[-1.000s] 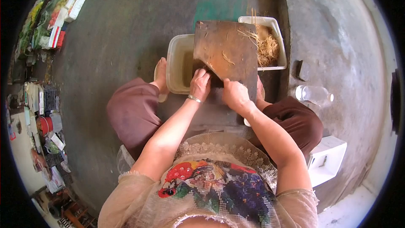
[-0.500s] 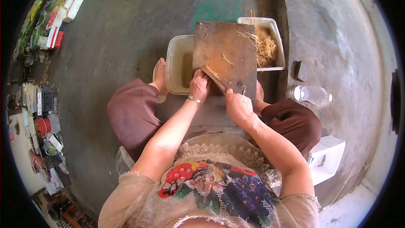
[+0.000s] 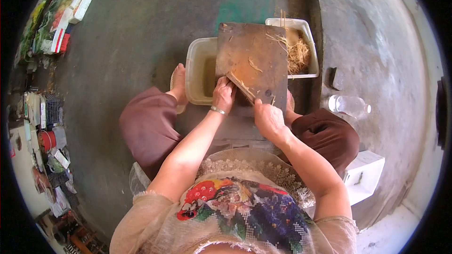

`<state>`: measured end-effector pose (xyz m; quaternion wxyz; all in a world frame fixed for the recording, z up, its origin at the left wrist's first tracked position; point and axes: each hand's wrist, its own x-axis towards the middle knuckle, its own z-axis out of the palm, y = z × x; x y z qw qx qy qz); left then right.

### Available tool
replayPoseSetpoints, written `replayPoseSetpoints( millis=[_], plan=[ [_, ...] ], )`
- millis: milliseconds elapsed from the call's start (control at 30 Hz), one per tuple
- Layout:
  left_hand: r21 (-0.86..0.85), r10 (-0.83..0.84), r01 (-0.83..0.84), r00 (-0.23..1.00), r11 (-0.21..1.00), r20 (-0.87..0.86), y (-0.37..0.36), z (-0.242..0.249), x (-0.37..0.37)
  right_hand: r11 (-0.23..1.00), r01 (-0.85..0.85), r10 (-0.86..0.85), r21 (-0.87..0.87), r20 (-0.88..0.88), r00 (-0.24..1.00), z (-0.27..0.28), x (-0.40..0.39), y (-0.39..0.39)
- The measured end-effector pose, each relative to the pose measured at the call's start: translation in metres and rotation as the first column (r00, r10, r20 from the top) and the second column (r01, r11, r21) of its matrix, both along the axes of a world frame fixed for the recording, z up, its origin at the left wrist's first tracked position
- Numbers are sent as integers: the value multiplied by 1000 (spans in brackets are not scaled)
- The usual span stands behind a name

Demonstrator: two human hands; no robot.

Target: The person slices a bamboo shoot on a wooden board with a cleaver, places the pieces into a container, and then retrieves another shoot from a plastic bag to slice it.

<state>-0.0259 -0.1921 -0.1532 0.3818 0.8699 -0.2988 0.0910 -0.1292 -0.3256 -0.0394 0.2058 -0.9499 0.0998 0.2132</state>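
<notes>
A worn wooden cutting board (image 3: 249,42) lies in front of me, with pale shreds (image 3: 254,64) scattered on it. Near the board's front edge, a dark-bladed knife (image 3: 242,88) is set at a slant, and pale bits cling along it. My right hand (image 3: 269,118) is closed round its handle end. At the blade's other end, my left hand (image 3: 223,95), with a bracelet on the wrist, rests on the board with fingers curled. Whatever lies under those fingers is hidden.
A translucent tub (image 3: 200,49) with liquid stands left of the board, partly beneath it. Behind its right side, a white tray (image 3: 312,61) holds a heap of pale shreds (image 3: 297,56). A clear plastic bottle (image 3: 347,105) lies at right, near a white box (image 3: 369,175).
Very little differs. My right hand and the knife's handle end have shifted slightly to the right; the left hand stays in nearly the same spot on the board.
</notes>
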Motion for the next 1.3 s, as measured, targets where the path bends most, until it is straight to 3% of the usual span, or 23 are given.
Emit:
replayPoseSetpoints(
  millis=[100, 167, 333, 433, 500, 633, 700, 867, 967, 1100, 1300],
  plan=[
    [-44, 14, -12, 999, 999, 43, 1, -2, 0, 1000, -9, 8, 7, 74, 997, -14, 5, 0],
    [91, -20, 21, 1000, 996, -17, 4, -2, 0, 1000, -1, -1, 29, 96, 995, -26, 20, 7],
    [65, -29, 28, 1000, 997, 9, 2, -5, 3, 1000, 8, -11, 24, 134, 991, -27, 22, -3],
    [38, -24, 23, 1000, 999, 1, 4, -2, 0, 997, 47, -53, 56, 123, 991, -12, 10, -2],
    [1, -11, 11, 1000, 1000, -9, 1, 3, -2, 1000, 2, -2, 19, 14, 1000, 7, 5, -1],
    [3, -9, 9, 1000, 1000, 9, 1, 4, -1, 1000, -1, 1, 1, -12, 1000, -8, 10, 3],
    [17, -17, 16, 999, 1000, 31, 3, 0, -3, 998, -23, 12, 61, 169, 986, -26, 27, 7],
    [68, -33, 37, 998, 997, -50, 5, 1, -1, 998, 54, -60, 38, 166, 984, -27, 39, 12],
    [-18, -26, 27, 998, 999, 56, 3, -7, 0, 1000, 14, -16, 26, 81, 997, -9, 18, -2],
    [-30, 2, -1, 1000, 1000, 24, 1, -2, -1, 999, -13, 12, 33, 27, 1000, -5, 4, -4],
    [83, -6, 6, 1000, 997, -9, 3, -5, -2, 999, 30, -32, 21, 98, 995, -30, 18, 2]
  ],
)
